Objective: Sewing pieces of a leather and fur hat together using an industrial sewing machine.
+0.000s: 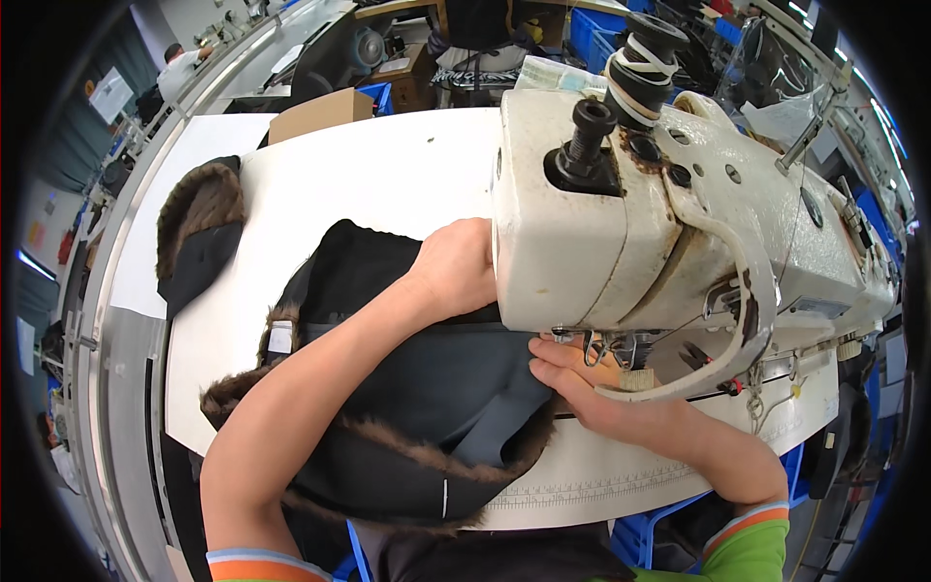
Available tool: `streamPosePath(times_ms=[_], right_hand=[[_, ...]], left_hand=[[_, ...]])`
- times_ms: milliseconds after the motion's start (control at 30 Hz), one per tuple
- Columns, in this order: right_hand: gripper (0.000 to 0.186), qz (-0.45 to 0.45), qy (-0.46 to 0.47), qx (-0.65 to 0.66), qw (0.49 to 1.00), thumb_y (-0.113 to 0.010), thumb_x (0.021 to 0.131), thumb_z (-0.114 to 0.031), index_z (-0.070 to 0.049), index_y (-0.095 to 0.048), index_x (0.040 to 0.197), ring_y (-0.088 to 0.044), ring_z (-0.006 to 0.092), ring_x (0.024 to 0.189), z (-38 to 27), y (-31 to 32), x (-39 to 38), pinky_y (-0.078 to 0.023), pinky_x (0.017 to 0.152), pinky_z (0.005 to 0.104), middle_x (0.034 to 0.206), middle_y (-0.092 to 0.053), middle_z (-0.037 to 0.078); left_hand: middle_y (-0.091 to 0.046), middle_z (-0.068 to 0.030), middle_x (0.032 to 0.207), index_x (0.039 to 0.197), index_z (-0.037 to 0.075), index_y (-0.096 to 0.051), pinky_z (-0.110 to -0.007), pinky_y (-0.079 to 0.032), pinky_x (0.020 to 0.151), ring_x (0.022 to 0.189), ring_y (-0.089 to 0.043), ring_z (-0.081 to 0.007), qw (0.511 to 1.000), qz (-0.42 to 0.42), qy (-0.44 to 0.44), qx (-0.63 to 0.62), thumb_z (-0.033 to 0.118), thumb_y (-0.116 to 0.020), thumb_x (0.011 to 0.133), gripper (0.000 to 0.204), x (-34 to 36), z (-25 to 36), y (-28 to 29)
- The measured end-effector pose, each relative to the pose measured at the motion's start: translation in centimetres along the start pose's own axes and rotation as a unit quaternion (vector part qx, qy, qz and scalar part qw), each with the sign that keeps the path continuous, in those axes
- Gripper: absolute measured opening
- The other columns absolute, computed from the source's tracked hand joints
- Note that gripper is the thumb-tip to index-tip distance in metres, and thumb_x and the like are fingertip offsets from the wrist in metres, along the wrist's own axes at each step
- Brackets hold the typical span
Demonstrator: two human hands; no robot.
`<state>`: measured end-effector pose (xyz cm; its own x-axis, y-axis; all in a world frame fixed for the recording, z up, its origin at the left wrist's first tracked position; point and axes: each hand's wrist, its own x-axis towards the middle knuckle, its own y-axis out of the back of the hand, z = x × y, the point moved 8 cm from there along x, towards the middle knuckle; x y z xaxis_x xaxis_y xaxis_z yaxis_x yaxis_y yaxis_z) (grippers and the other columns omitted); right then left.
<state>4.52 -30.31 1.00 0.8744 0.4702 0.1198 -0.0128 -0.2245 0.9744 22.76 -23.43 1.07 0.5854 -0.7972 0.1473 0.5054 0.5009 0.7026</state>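
Observation:
A black and dark grey fabric piece with brown fur edging [427, 373], like part of a fur-lined hat, lies on the white sewing table under the machine head. My left hand [458, 270] rests on the far part of the fabric, its fingers hidden behind the sewing machine [582, 233]. Near the needle and presser foot [630, 351], my right hand [587, 380] has thumb and fingers close together at the fabric's right edge, gripping it. A small white label [280, 336] shows on the left side of the piece.
Another fur-lined black piece [201, 233] lies at the table's far left. A cardboard box [320, 114] stands behind the table. A thread guard arm [752, 291] curves beside my right hand. A ruler strip [601, 482] runs along the near edge. Another person [179, 70] sits far left.

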Motion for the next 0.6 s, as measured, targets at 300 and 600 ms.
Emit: streamPosePath(times_ms=[300,600], right_hand=[[0.034,0.117,0.090,-0.114,0.983,-0.064,0.083,-0.004,-0.001,-0.067,0.117,-0.064,0.0262,0.118,-2.6,1.3,-0.2,-0.055,0.098,0.0358,0.126,-0.066,0.013],[0.042,0.166,0.092,-0.081,0.978,-0.066,0.073,-0.012,0.000,-0.066,0.113,-0.063,0.0177,0.084,-2.2,0.9,-0.2,-0.054,0.069,0.0284,0.104,-0.068,0.009]], left_hand=[[-0.072,-0.0207,0.095,0.101,0.005,-0.072,-0.044,-0.055,0.079,0.091,-0.068,-0.0392,0.987,-0.048,0.005,0.151,0.030,-0.072,0.079,0.033,1.9,0.5,-0.3],[-0.068,-0.0135,0.105,0.104,0.006,-0.069,-0.049,-0.051,0.085,0.097,-0.063,-0.0377,0.945,0.044,-0.162,0.282,0.009,-0.069,0.078,0.026,-5.6,9.2,3.3]])
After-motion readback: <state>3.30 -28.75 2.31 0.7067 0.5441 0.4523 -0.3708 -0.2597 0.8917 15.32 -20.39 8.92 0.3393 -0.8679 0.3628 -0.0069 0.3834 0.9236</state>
